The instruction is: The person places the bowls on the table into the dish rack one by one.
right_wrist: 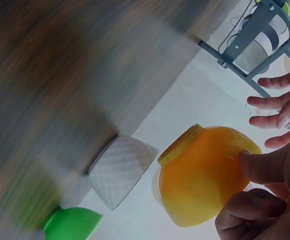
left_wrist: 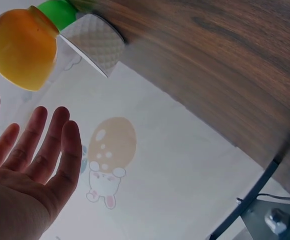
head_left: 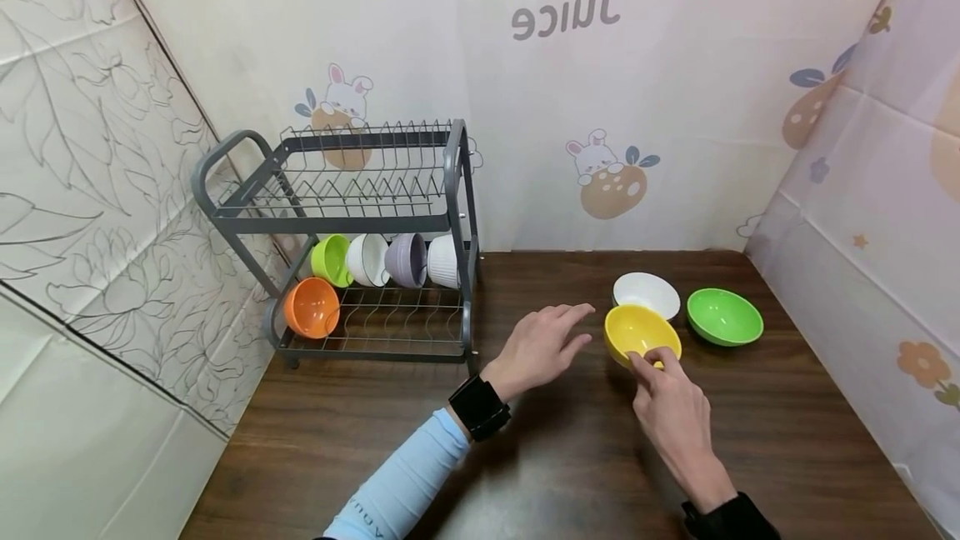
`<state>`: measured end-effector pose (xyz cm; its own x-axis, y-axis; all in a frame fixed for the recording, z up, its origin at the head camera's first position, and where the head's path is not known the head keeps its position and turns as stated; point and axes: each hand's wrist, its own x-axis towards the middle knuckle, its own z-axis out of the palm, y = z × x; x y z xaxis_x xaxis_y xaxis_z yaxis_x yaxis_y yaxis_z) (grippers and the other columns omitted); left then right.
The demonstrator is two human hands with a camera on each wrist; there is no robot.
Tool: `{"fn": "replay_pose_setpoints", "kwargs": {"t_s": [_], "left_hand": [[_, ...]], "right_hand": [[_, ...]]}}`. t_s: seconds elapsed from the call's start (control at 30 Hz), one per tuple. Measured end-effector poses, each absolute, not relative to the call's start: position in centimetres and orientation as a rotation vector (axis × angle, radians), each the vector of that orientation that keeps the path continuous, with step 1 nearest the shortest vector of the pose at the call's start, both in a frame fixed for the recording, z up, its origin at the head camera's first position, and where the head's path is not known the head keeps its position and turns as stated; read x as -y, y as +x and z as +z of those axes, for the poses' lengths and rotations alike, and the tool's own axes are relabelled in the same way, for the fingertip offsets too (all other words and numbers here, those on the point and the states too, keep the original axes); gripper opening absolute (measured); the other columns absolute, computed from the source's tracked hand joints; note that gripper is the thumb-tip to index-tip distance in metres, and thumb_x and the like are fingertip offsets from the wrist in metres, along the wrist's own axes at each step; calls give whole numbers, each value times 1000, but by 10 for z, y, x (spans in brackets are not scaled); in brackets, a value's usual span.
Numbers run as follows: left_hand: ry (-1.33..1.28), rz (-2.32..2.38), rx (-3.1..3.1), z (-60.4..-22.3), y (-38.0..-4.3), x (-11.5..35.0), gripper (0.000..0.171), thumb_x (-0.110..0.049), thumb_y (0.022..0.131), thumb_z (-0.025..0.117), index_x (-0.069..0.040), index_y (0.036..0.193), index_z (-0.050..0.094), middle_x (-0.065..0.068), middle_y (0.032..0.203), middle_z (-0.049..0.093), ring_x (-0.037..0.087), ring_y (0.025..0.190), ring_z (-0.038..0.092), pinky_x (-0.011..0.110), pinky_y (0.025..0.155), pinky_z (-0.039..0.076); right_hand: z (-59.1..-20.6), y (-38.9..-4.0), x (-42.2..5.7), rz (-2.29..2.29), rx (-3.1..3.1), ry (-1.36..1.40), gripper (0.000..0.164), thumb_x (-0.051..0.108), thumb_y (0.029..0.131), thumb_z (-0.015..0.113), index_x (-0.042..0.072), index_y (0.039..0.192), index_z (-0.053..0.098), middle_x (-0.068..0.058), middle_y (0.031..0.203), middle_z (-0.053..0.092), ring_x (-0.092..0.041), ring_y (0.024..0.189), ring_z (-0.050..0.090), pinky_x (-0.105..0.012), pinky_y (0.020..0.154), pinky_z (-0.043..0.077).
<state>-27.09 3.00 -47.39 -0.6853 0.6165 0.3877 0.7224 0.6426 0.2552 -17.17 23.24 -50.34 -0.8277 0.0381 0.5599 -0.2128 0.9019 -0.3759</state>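
The right hand (head_left: 675, 415) pinches the yellow bowl (head_left: 637, 332) by its near rim, thumb pressed on the outer wall; the wrist views show the bowl's foot clear of the table (head_left: 562, 448). The left hand (head_left: 536, 352) is apart from it, fingers extended and holding nothing, between the bowl and the dish rack (head_left: 345, 225). A white bowl (head_left: 651, 292) sits just behind the yellow one, and a green bowl (head_left: 724, 317) stands on the right. On the rack's lower level are an orange bowl (head_left: 311, 307) and a row of cups (head_left: 407, 260). The step in hand looks like lifting the yellow bowl and bringing it towards the left hand; the next move seems to call for a steady rim pinch while the left fingers close round the free side
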Motion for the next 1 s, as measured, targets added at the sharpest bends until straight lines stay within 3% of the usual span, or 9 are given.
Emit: {"fn": "replay_pose_setpoints", "kwargs": {"t_s": [0.37,0.77,1.0], "left_hand": [[-1028,-621,2597,-470,-270,-14,44,-35,108,63,-19,148,59,-1,139,68,13,121,66,27,98,55],[-1003,-663,2524,-461,-274,1,41,-33,108,63,-17,146,60,0,136,69,13,112,68,23,89,56],[-985,-683,2508,-456,-274,9,42,-30,107,66,-16,146,60,1,136,69,15,113,68,25,91,57]], "right_hand": [[-499,-171,-218,610,2419,184,36,-14,79,78,0,112,81,-11,102,60,-21,54,49,-33,47,39],[-487,-176,-204,635,2364,239,35,-14,80,79,1,112,81,-9,102,61,-21,56,52,-36,48,44],[-481,-179,-195,659,2358,267,37,-15,78,81,0,112,81,-9,101,60,-19,57,51,-34,49,44]]}}
